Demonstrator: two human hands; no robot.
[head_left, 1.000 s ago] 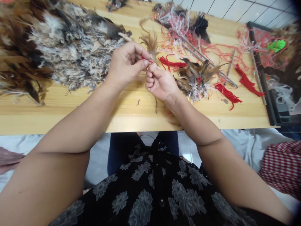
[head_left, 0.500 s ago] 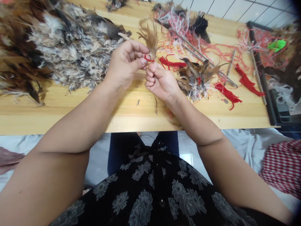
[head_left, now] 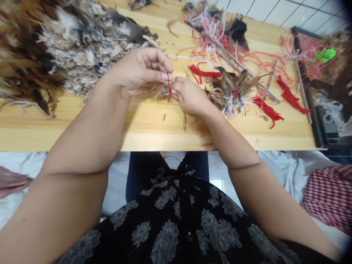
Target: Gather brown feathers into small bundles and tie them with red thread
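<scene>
Near the middle of the table my left hand (head_left: 148,69) pinches the upper end of a short red thread (head_left: 169,86) between thumb and forefinger. Just to its right, my right hand (head_left: 189,93) is closed on a small feather bundle (head_left: 161,89), whose pale ends stick out to the left beneath my left hand. The thread passes by these ends, and its lower end hangs loose. Much of the bundle is hidden by my fingers. Right of my right hand lies a larger brown and grey feather bundle (head_left: 233,91) with a red tie.
A big feather pile (head_left: 85,51) covers the table's left part. Red thread bunches (head_left: 266,110) lie at the right, with thin sticks (head_left: 239,68) and tangled pink and white string (head_left: 209,33) behind. A black-edged tray (head_left: 308,91) stands at the far right.
The feather bundle has turned from pointing up to lying low between my hands. My right hand has rotated, and the red thread now runs upright from my left fingertips.
</scene>
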